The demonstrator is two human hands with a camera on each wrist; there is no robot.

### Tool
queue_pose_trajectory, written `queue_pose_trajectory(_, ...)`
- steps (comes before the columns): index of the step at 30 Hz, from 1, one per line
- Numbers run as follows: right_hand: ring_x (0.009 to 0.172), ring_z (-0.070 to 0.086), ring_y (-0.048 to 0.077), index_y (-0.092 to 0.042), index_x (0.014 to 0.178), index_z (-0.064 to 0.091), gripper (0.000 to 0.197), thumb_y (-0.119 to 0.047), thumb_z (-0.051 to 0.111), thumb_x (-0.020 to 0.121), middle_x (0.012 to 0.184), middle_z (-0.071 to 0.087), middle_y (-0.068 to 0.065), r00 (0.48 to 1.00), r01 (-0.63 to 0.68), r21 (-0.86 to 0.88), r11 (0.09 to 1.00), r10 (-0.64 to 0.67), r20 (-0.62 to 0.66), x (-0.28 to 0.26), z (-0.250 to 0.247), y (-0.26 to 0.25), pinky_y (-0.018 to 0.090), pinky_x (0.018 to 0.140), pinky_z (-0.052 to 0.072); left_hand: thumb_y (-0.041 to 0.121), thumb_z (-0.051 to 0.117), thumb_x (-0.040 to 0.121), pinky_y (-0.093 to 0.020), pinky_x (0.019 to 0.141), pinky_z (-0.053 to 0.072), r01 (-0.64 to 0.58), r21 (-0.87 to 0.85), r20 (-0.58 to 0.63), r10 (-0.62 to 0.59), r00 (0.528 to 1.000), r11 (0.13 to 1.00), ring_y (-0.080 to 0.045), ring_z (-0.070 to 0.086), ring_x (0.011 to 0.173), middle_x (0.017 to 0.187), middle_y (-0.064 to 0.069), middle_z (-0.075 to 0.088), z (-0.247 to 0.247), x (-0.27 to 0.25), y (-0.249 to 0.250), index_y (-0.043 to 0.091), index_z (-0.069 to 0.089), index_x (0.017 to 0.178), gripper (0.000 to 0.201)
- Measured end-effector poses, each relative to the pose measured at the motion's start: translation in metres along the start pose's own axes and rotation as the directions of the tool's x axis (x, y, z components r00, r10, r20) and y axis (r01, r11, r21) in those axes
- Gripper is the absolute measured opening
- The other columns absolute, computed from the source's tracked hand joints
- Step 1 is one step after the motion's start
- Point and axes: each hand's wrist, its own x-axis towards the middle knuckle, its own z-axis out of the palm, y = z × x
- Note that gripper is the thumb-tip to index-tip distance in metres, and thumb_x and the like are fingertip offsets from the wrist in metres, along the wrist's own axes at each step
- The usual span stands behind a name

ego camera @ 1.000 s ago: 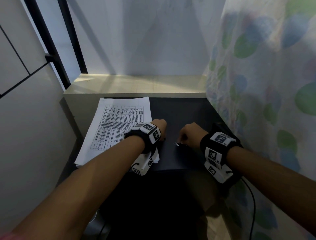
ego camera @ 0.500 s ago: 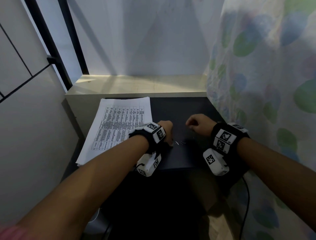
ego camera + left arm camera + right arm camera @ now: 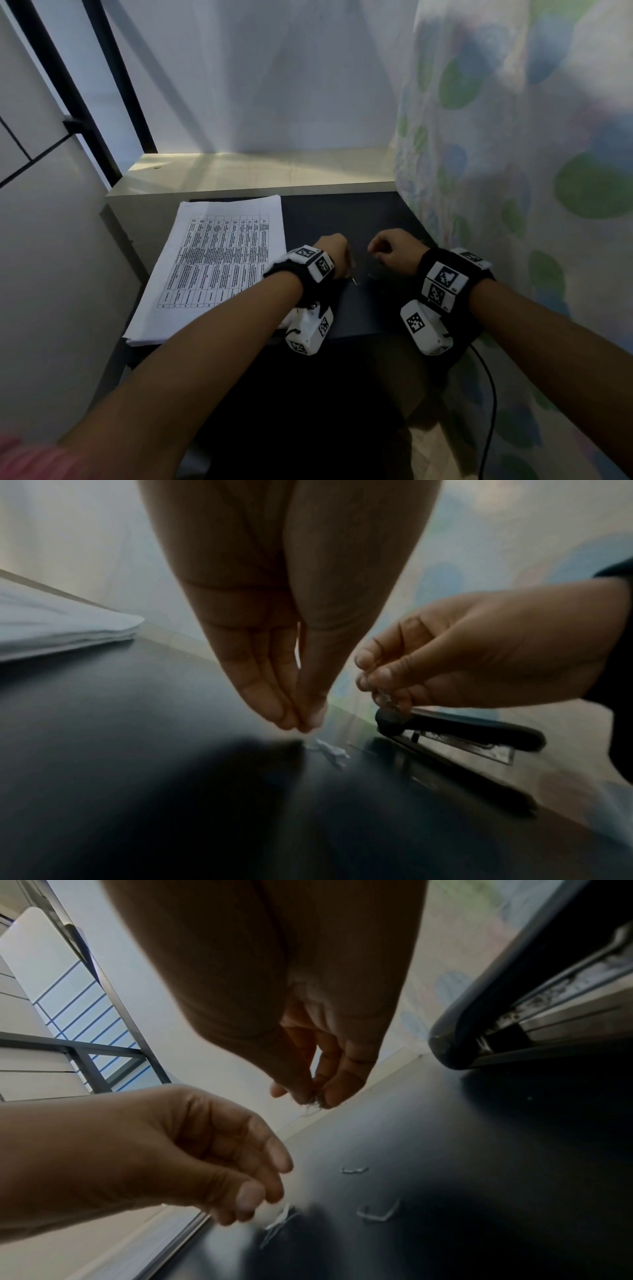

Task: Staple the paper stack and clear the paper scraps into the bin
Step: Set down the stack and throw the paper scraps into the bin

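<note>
A white printed paper stack [image 3: 209, 270] lies on the left of the black desk [image 3: 342, 222]. My left hand [image 3: 334, 255] hovers low beside it, fingertips [image 3: 301, 723] drawn together just over a small white paper scrap [image 3: 325, 750] on the desk; whether they pinch it is unclear. To its right, a little above the desk, my right hand [image 3: 394, 250] pinches small scraps [image 3: 310, 1104] between thumb and fingers. Bent staples [image 3: 377, 1213] lie loose on the desk between the hands. A black stapler [image 3: 462, 729] sits beside the right hand; my right wrist hides it in the head view.
A pale wooden ledge [image 3: 260, 171] runs behind the desk. A spotted curtain [image 3: 513, 171] hangs close along the right side, and a grey wall panel [image 3: 51, 274] closes in the left. A black cable [image 3: 489, 411] drops below the right wrist. No bin is in view.
My right hand has lifted off the desk and drawn back to the right, away from the scrap it touched. The left hand has shifted slightly right toward the scrap.
</note>
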Motion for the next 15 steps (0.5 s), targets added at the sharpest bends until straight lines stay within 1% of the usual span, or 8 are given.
queue_pose_trajectory(2, 0.098, 0.059, 0.022, -0.001, 0.103, 0.064, 0.019, 0.001, 0.054, 0.087, 0.106, 0.065, 0.012, 1.000, -0.012, 0.009, 1.000, 0.012, -0.001, 0.001, 0.000, 0.001, 0.026, 0.086, 0.044, 0.012, 0.061, 0.087, -0.033, 0.095, 0.051, 0.040, 0.072, -0.008, -0.040, 0.999, 0.997, -0.030, 0.062, 0.111, 0.121, -0.014, 0.065, -0.006, 0.001, -0.006, 0.005, 0.064, 0.115, 0.030)
queue_pose_trajectory(4, 0.093, 0.058, 0.019, -0.003, 0.102, 0.064, 0.018, 0.000, 0.054, 0.088, 0.100, 0.062, 0.007, 1.000, -0.025, 0.015, 1.000, 0.025, 0.001, 0.001, 0.000, 0.003, 0.027, 0.087, 0.045, 0.011, 0.052, 0.092, -0.037, 0.101, 0.047, 0.064, 0.232, 0.068, -0.082, 0.994, 0.971, -0.033, 0.055, 0.121, 0.134, -0.017, 0.054, -0.006, -0.003, -0.010, 0.002, 0.053, 0.128, 0.037)
queue_pose_trajectory(5, 0.091, 0.056, 0.017, -0.004, 0.101, 0.065, 0.017, -0.001, 0.054, 0.088, 0.097, 0.060, 0.004, 1.000, -0.028, 0.019, 0.999, 0.028, -0.001, 0.002, 0.001, 0.003, 0.028, 0.088, 0.046, 0.011, 0.049, 0.093, -0.038, 0.106, 0.042, 0.053, 0.321, 0.113, -0.094, 0.989, 0.946, -0.033, 0.048, 0.129, 0.142, -0.017, 0.044, -0.002, -0.007, -0.010, 0.001, 0.044, 0.136, 0.044)
queue_pose_trajectory(7, 0.089, 0.055, 0.015, -0.004, 0.101, 0.065, 0.017, -0.001, 0.054, 0.088, 0.091, 0.058, 0.001, 1.000, -0.027, 0.026, 0.999, 0.027, -0.002, 0.002, 0.001, 0.003, 0.030, 0.087, 0.047, 0.011, 0.046, 0.095, -0.038, 0.116, 0.027, 0.012, 0.454, 0.186, -0.108, 0.976, 0.891, -0.033, 0.023, 0.143, 0.156, -0.018, 0.015, 0.011, -0.014, -0.008, -0.003, 0.018, 0.147, 0.060)
queue_pose_trajectory(9, 0.087, 0.055, 0.015, -0.002, 0.101, 0.065, 0.017, -0.001, 0.054, 0.088, 0.081, 0.055, -0.004, 1.000, -0.021, 0.031, 0.999, 0.021, -0.001, 0.001, 0.002, 0.001, 0.027, 0.083, 0.045, 0.009, 0.042, 0.097, -0.039, 0.120, 0.014, 0.003, 0.505, 0.221, -0.133, 0.966, 0.863, -0.032, 0.003, 0.148, 0.159, -0.019, -0.005, 0.021, -0.021, -0.004, -0.005, -0.001, 0.149, 0.069)
queue_pose_trajectory(10, 0.087, 0.055, 0.015, -0.002, 0.101, 0.065, 0.017, -0.001, 0.054, 0.088, 0.078, 0.054, -0.006, 1.000, -0.017, 0.034, 0.999, 0.018, -0.004, 0.000, 0.002, 0.000, 0.026, 0.081, 0.044, 0.008, 0.041, 0.097, -0.040, 0.121, 0.010, -0.002, 0.513, 0.234, -0.137, 0.963, 0.858, -0.032, -0.001, 0.148, 0.158, -0.019, -0.010, 0.024, -0.024, -0.001, -0.005, -0.005, 0.148, 0.070)
queue_pose_trajectory(12, 0.087, 0.055, 0.015, -0.002, 0.100, 0.065, 0.017, -0.001, 0.054, 0.087, 0.083, 0.057, -0.002, 1.000, -0.012, 0.040, 0.999, 0.013, -0.013, -0.002, 0.002, -0.001, 0.026, 0.081, 0.044, 0.008, 0.041, 0.097, -0.040, 0.121, 0.008, -0.017, 0.506, 0.244, -0.124, 0.962, 0.862, -0.032, -0.003, 0.148, 0.158, -0.018, -0.013, 0.026, -0.029, 0.002, -0.005, -0.007, 0.148, 0.071)
queue_pose_trajectory(15, 0.087, 0.055, 0.015, -0.002, 0.100, 0.065, 0.017, -0.002, 0.055, 0.087, 0.091, 0.057, 0.003, 1.000, -0.013, 0.036, 0.999, 0.014, -0.020, -0.005, 0.001, -0.001, 0.027, 0.083, 0.045, 0.006, 0.043, 0.095, -0.042, 0.121, 0.011, -0.061, 0.474, 0.272, -0.081, 0.959, 0.878, -0.032, -0.002, 0.148, 0.159, -0.015, -0.013, 0.029, -0.037, 0.008, -0.002, -0.008, 0.149, 0.075)
